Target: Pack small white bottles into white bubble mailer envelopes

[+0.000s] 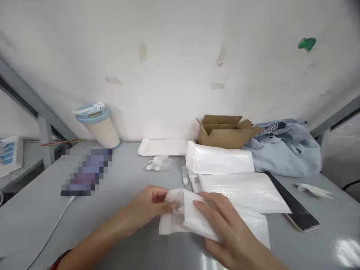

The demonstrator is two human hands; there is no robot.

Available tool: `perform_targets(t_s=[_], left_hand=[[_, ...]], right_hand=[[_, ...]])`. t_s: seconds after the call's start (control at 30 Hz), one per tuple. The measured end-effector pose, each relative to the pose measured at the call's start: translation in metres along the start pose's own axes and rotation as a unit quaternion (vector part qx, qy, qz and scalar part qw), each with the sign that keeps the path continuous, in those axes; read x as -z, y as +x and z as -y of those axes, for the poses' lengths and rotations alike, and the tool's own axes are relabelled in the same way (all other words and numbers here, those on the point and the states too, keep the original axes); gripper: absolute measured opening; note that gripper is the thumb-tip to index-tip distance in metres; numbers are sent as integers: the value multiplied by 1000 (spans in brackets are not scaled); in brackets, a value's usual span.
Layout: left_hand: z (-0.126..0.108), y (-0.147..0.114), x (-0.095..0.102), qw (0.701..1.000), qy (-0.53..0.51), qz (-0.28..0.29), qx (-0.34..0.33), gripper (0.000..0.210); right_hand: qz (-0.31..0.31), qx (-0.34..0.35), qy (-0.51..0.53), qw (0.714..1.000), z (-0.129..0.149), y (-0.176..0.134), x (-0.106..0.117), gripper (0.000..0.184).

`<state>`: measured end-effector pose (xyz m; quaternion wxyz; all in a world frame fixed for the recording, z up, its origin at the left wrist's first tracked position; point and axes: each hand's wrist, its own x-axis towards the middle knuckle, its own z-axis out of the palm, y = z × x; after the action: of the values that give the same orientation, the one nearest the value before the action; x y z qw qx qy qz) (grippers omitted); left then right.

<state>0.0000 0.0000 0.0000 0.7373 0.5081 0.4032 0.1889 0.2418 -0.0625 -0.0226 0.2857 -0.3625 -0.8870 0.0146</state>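
1 white pouch: left fingers are pinching its left end, right fingers are clasping its body; overpulling would be risking tears.

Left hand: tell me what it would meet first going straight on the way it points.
The white pouch at its fingertips; past that, probably the right hand, though depth is unclear.

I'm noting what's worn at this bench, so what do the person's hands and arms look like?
No glove shows on the left hand or right hand. The left forearm is bare up to a dark red band or cuff, too blurred to tell which. No sleeve shows on the right.
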Motion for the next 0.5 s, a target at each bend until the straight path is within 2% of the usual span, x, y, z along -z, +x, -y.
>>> perform_targets(t_s=[0.17,0.23,0.33,0.43,0.5], left_hand=[[12,6,-9,995,71,-72,22,13],[17,8,-17,990,105,-91,16,16],[21,9,-28,989,117,-89,-17,31],[23,12,-34,989,102,-104,-29,41],[22,13,-35,991,76,-105,-16,39]], right_hand=[[20,22,13,999,2,4,-1,63],[26,34,20,999,3,5,0,60],[27,53,17,998,6,7,2,52],[8,74,-68,995,8,8,3,45],[-10,98,-144,985,9,8,1,43]])
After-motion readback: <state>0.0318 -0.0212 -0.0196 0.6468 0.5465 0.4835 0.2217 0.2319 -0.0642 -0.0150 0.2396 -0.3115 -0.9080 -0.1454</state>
